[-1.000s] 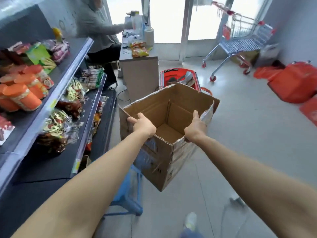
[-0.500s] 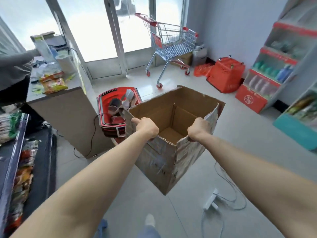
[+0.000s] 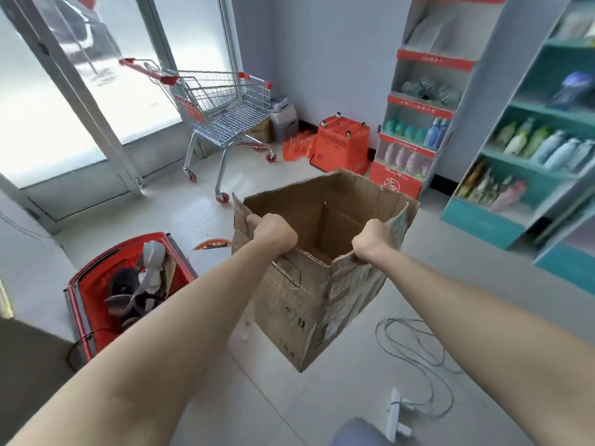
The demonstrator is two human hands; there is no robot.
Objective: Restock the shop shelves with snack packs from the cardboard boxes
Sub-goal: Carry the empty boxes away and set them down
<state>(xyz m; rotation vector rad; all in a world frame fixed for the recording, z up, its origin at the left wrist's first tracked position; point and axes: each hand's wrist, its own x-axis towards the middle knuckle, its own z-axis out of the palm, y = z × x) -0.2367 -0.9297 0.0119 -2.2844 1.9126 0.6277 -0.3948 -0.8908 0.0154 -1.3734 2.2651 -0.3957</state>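
Observation:
An open brown cardboard box (image 3: 302,304) hangs in the air in front of me, its inside bare with no packs visible. My left hand (image 3: 273,233) grips the near left rim of the box. My right hand (image 3: 375,241) grips the near right rim, beside a strip of clear tape. The box is tilted with one corner pointing down at the tiled floor. No snack shelf is in view.
A red shopping basket (image 3: 87,294) with odds and ends sits on the floor at the left. Ahead stand a metal trolley (image 3: 225,111) by the glass doors, an orange basket (image 3: 343,144), a red display rack (image 3: 415,123) and teal shelves (image 3: 528,162) with bottles. A cable (image 3: 415,352) and power strip (image 3: 397,416) lie at right.
My view has swung to the right, away from the snack shelves and the counter, toward the doors and bottle shelves. Both hands have kept hold of the box and carried it along.

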